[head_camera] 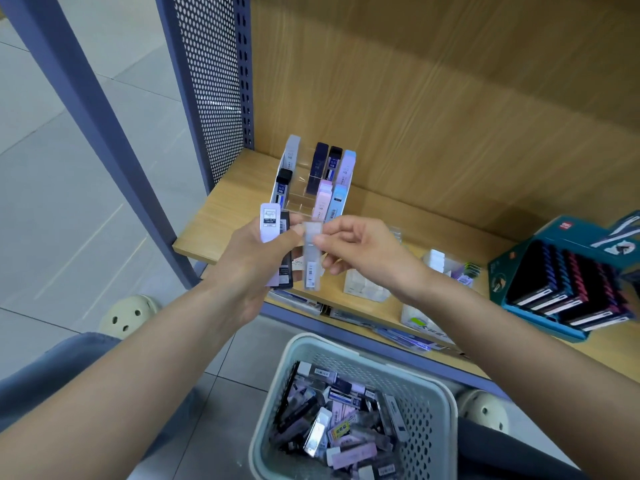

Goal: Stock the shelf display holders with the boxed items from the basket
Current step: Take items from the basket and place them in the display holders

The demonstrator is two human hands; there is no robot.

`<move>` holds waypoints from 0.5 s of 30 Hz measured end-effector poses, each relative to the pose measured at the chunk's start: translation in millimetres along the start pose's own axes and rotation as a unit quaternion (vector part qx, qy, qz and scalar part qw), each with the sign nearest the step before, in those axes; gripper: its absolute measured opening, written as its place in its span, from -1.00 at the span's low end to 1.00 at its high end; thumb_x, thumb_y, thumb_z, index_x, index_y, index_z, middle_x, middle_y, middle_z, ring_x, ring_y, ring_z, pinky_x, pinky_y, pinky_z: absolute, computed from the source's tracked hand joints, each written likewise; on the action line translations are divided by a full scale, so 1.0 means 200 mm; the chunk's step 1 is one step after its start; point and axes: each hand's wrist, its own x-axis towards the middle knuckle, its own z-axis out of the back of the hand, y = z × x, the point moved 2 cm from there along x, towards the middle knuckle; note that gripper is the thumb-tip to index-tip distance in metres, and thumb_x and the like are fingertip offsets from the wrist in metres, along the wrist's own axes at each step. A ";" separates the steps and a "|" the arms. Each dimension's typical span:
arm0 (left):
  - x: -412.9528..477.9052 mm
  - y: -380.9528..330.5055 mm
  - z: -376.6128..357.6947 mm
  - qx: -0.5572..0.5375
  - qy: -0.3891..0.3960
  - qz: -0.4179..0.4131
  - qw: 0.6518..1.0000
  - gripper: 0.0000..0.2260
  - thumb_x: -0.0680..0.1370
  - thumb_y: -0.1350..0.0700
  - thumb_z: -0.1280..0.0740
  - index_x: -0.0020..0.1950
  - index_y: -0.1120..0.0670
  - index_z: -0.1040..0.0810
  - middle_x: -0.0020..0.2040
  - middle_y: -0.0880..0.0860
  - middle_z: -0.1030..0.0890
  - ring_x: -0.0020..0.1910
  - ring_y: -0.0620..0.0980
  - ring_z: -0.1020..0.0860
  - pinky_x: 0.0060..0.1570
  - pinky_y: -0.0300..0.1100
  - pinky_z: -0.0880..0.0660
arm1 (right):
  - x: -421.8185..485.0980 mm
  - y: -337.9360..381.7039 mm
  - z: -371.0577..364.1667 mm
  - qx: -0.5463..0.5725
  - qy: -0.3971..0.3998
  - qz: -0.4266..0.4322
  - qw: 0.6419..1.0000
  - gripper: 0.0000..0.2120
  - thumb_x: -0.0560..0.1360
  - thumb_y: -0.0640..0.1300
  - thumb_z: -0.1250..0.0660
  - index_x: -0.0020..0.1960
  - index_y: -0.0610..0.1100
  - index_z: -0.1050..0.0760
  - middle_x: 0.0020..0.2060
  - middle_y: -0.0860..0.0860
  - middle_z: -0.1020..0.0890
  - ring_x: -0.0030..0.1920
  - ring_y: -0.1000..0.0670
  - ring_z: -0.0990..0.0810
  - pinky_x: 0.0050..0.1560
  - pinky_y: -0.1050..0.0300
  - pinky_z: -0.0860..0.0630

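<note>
The shelf board (pixel 235 202) and the back panel (pixel 450 98) show a pale wood grain with a smooth, matt face. The side panel (pixel 211 81) is perforated sheet metal painted a matt blue-grey, as is the solid upright post (pixel 86 98). The tiered display holder (pixel 304 168) is clear, glossy acrylic. The frosted case (pixel 310 271) is translucent plastic with a dull, milky surface. The lilac box (pixel 270 223) beside it is opaque plastic with a printed label. The basket (pixel 415 393) is pale, matt moulded plastic, its walls pierced with holes. The teal display carton (pixel 498 278) looks like glossy printed card. The floor tiles (pixel 52 168) are smooth with a faint sheen.
</note>
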 end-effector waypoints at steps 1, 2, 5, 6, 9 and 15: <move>0.00 0.00 0.00 -0.002 -0.006 0.002 1.000 -0.85 0.57 0.17 -0.29 0.12 0.11 -0.55 -0.04 0.09 -0.66 -0.14 0.02 -0.64 -0.31 -0.14 -0.62 | 0.00 -0.01 0.04 -0.007 -0.018 0.002 1.000 -0.96 0.53 -0.25 -0.31 -0.10 -0.17 -0.48 -0.35 -0.05 -0.56 -0.44 0.17 -0.54 -0.33 0.32 -0.54; 0.00 0.01 0.00 -0.001 -0.014 0.005 1.000 -0.86 0.57 0.17 -0.29 0.11 0.11 -0.54 -0.05 0.09 -0.66 -0.17 0.01 -0.64 -0.30 -0.15 -0.62 | -0.01 -0.03 0.09 -0.014 -0.047 0.006 0.999 -0.90 0.54 -0.27 -0.29 -0.14 -0.14 -0.44 -0.36 -0.06 -0.55 -0.44 0.15 -0.55 -0.30 0.28 -0.56; 0.01 0.02 0.00 0.017 -0.033 0.014 0.999 -0.88 0.59 0.14 -0.27 0.09 0.10 -0.53 -0.21 0.04 -0.58 -0.42 -0.07 -0.51 -0.43 -0.27 -0.54 | 0.00 -0.13 0.29 -0.073 -0.150 0.014 0.986 -0.82 0.53 -0.32 -0.27 -0.13 -0.09 -0.34 -0.33 -0.05 -0.56 -0.32 0.00 -0.62 -0.14 0.10 -0.61; 0.02 0.03 -0.01 0.032 -0.033 0.016 0.999 -0.90 0.59 0.12 -0.27 0.06 0.10 -0.51 -0.25 0.03 -0.54 -0.46 -0.09 -0.45 -0.46 -0.29 -0.48 | 0.00 -0.16 0.35 -0.111 -0.177 0.013 0.978 -0.81 0.52 -0.30 -0.28 -0.12 -0.07 -0.32 -0.31 -0.04 -0.57 -0.26 -0.04 -0.64 -0.10 0.07 -0.61; 0.02 0.04 -0.03 0.048 -0.028 0.026 0.998 -0.94 0.61 0.13 -0.22 -0.02 0.11 -0.44 -0.28 0.02 -0.52 -0.49 -0.10 -0.39 -0.46 -0.25 -0.41 | 0.01 -0.28 0.47 -0.192 -0.219 0.008 0.957 -0.85 0.53 -0.26 -0.28 -0.02 -0.11 -0.31 -0.26 -0.04 -0.56 -0.19 -0.02 -0.66 -0.04 0.00 -0.61; 0.02 0.05 -0.06 0.064 -0.030 0.043 0.997 -0.77 0.61 0.20 -0.12 -0.21 0.19 -0.42 -0.35 0.10 -0.50 -0.49 -0.02 -0.40 -0.34 -0.15 -0.39 | 0.09 -0.43 0.49 -0.248 -0.242 0.008 0.938 -0.89 0.58 -0.17 -0.24 0.04 -0.15 -0.31 -0.18 -0.08 -0.60 -0.10 -0.06 -0.64 0.02 0.01 -0.53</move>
